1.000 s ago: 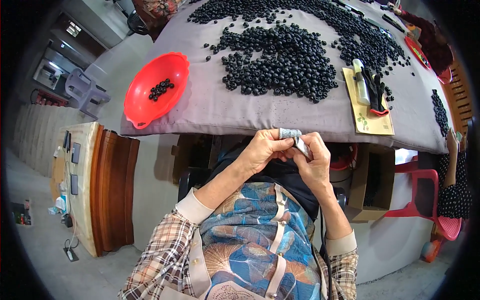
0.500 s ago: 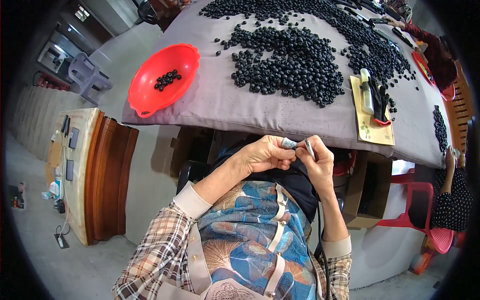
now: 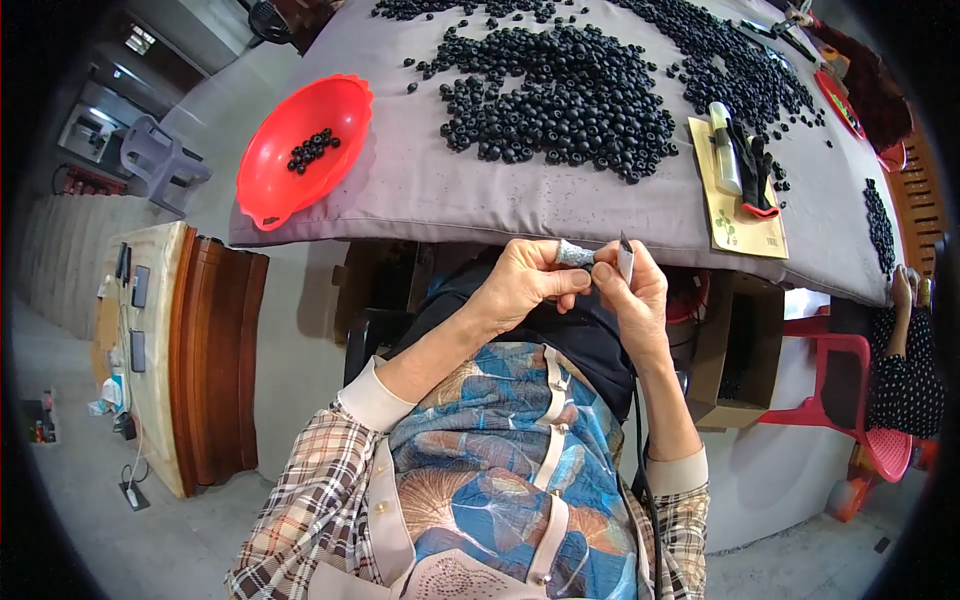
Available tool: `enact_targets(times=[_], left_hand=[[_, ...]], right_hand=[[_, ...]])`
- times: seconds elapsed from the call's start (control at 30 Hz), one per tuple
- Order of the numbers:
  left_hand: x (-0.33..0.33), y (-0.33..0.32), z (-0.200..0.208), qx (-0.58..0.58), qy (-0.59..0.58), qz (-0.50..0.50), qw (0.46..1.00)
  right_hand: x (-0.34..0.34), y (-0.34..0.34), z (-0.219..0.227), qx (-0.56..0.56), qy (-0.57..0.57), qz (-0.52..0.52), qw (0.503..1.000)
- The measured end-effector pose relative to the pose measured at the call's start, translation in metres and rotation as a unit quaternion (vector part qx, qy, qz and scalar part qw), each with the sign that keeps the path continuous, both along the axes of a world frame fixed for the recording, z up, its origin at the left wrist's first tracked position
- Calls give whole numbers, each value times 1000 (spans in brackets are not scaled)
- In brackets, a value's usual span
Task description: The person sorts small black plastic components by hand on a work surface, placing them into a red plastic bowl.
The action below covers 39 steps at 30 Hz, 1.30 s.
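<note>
Curled, the left hand wears a gray wrap on one finger; I cannot tell if it pinches anything. Beside it, the right hand pinches a small shiny blade, tip up, near the gray tablecloth.

This room is serving as a small informal workshop. A cloth-covered table is bearing heaps of black bead-like pieces and a scalloped red bowl. A co-worker in polka dots is occupying the table's right side; a cardboard box is standing beneath it, a wooden cabinet left of it.
</note>
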<state>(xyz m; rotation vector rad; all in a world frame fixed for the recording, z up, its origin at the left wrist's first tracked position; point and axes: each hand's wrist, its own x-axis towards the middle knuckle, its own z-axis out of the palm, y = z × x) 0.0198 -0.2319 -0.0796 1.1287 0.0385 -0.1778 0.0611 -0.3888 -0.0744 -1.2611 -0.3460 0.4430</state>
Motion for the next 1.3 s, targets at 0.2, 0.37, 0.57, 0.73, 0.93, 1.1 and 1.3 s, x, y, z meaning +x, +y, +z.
enact_targets(times=[0.2, 0.37, 0.57, 0.73, 0.93, 1.1, 1.3], left_hand=[[-1, -2, -1, 7, -40, 10, 999], [-1, -1, -3, 4, -34, 9, 999], [1, -1, -10, -11, -57, -6, 998], [-1, -1, -5, -50, -36, 17, 998], [2, 7, 6, -78, -58, 59, 994], [2, 7, 4, -43, -78, 68, 994], [2, 4, 3, -36, -87, 69, 993]], right_hand=[[-1, 0, -5, 17, -3, -6, 1000], [-1, 0, -4, 19, 8, -1, 1000], [1, -1, -5, 9, -6, -14, 1000], [-2, 1, -3, 9, -26, -38, 999], [-4, -2, -1, -69, -133, -59, 987], [-11, 2, 8, -130, -198, -52, 970], [-9, 4, 1, -144, -233, -66, 960]])
